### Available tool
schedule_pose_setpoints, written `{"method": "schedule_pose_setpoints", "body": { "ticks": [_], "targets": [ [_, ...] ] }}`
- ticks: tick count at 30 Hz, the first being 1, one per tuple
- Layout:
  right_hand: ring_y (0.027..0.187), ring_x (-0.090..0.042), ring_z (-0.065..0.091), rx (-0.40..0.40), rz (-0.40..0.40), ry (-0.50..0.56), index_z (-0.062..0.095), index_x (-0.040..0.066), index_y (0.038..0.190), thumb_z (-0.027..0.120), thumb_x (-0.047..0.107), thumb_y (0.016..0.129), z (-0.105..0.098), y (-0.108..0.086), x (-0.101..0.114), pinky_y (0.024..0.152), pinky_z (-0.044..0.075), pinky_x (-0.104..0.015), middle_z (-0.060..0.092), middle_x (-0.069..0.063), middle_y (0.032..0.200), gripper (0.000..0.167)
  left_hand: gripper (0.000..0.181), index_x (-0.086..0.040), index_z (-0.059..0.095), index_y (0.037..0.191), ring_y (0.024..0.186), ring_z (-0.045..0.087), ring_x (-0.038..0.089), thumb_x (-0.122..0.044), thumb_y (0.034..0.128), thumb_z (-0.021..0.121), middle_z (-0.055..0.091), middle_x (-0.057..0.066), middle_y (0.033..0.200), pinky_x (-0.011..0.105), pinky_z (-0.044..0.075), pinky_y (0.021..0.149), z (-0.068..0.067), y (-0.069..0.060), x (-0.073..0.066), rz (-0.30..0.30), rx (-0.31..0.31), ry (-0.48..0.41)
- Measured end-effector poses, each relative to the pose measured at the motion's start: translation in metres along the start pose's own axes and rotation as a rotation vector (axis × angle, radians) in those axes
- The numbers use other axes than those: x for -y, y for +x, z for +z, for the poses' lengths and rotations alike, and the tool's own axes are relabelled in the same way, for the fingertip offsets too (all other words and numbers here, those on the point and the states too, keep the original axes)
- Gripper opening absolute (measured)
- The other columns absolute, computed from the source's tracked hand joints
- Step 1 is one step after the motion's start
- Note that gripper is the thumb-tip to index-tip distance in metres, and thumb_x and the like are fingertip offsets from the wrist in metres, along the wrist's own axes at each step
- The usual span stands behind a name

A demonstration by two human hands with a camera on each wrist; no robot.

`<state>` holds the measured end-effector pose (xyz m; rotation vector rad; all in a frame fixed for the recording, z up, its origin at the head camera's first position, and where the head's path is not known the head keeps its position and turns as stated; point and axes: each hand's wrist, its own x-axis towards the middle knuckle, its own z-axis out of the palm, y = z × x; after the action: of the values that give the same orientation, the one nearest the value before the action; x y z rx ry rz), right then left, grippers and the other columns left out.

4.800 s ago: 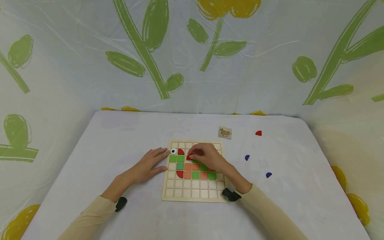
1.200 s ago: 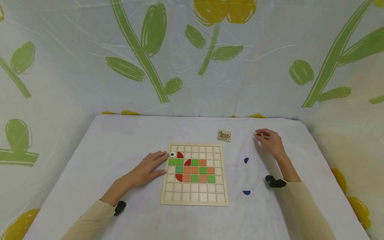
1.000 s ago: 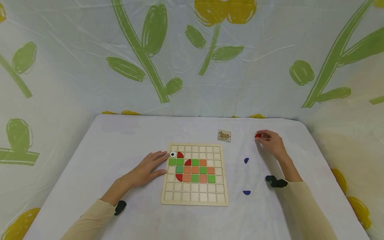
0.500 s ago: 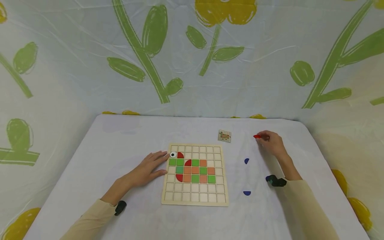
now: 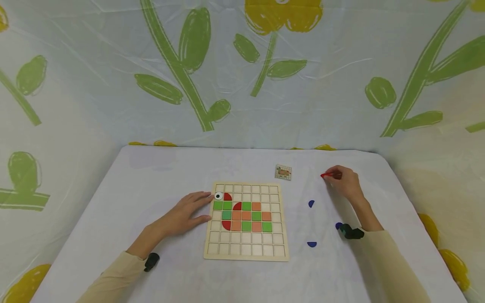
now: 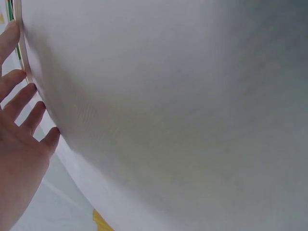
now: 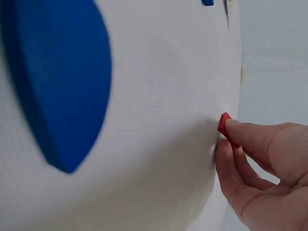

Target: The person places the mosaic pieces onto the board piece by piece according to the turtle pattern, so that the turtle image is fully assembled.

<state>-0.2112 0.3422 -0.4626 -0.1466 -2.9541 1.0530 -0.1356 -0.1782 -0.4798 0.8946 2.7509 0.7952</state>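
Observation:
In the head view my left hand (image 5: 185, 213) lies on the table with fingers spread and fairly straight, their tips at the left edge of the wooden grid board (image 5: 246, 257). The left wrist view shows the same hand (image 6: 21, 149) beside the board's edge. To the right, beyond the board, my right hand (image 5: 344, 181) pinches a small red quarter-round tile (image 5: 325, 175) between thumb and fingers. In the right wrist view this red tile (image 7: 224, 124) is tilted close to the cloth. The board carries green, orange and red tiles and a round eye piece (image 5: 218, 196).
Blue half-round tiles lie right of the board: an upper one (image 5: 311, 203), a lower one (image 5: 312, 244) and one (image 5: 338, 226) partly behind the right wrist camera (image 5: 351, 232). A small picture card (image 5: 283, 172) lies behind the board. Patterned cloth walls surround the white table.
My right hand set a red tile on the board, moved right and picked up another red tile, which has since turned in its fingers. The left hand stayed at the board's edge.

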Motion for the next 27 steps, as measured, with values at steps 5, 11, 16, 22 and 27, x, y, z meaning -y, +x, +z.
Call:
{"method": "schedule_pose_setpoints", "body": {
  "ticks": [5,11,16,22,27],
  "targets": [
    [0.095,-0.033,0.059,0.054,-0.068,-0.003,0.066,-0.005,0.124,0.061,0.011,0.104,-0.001,-0.004,0.000,0.074,0.050,-0.023,0.067,-0.024,0.112,0.026,0.065,-0.007,0.051,0.152,0.147,0.037,0.037,-0.033,0.0966,0.074,0.045,0.013,0.157,0.058,0.032,0.118,-0.001,0.001,0.001,-0.006,0.006,-0.025],
    [0.101,-0.036,0.058,0.105,-0.072,-0.016,0.062,-0.006,0.134,0.052,0.013,0.108,-0.001,-0.009,0.002,0.084,0.055,-0.038,0.061,-0.028,0.124,0.033,0.064,-0.004,0.052,0.150,0.145,0.037,0.040,-0.029,0.0956,0.076,0.046,0.016,0.155,0.060,0.032,0.117,-0.003,0.001,0.001,0.019,-0.007,-0.060],
    [0.098,-0.036,0.056,0.109,-0.084,-0.012,0.061,-0.007,0.132,0.047,0.013,0.108,-0.002,-0.013,0.005,0.080,0.054,-0.037,0.058,-0.027,0.120,0.034,0.063,-0.003,0.052,0.149,0.145,0.038,0.041,-0.030,0.0967,0.075,0.047,0.017,0.155,0.061,0.033,0.116,-0.003,0.001,0.003,0.029,-0.014,-0.066],
    [0.102,-0.037,0.056,0.110,-0.081,-0.004,0.060,-0.006,0.131,0.047,0.014,0.108,-0.002,-0.023,0.009,0.082,0.053,-0.039,0.056,-0.025,0.118,0.033,0.065,-0.005,0.052,0.151,0.146,0.037,0.040,-0.031,0.0959,0.075,0.045,0.015,0.156,0.060,0.031,0.117,-0.003,0.002,0.003,0.006,0.005,-0.079],
    [0.112,-0.041,0.060,0.083,-0.124,0.047,0.064,-0.003,0.131,0.052,0.015,0.108,-0.002,-0.033,0.016,0.096,0.053,-0.053,0.061,-0.026,0.126,0.031,0.067,-0.005,0.050,0.152,0.146,0.036,0.040,-0.030,0.0955,0.076,0.044,0.016,0.157,0.060,0.031,0.118,-0.003,0.003,0.004,0.001,0.015,-0.084]
  ]
}}
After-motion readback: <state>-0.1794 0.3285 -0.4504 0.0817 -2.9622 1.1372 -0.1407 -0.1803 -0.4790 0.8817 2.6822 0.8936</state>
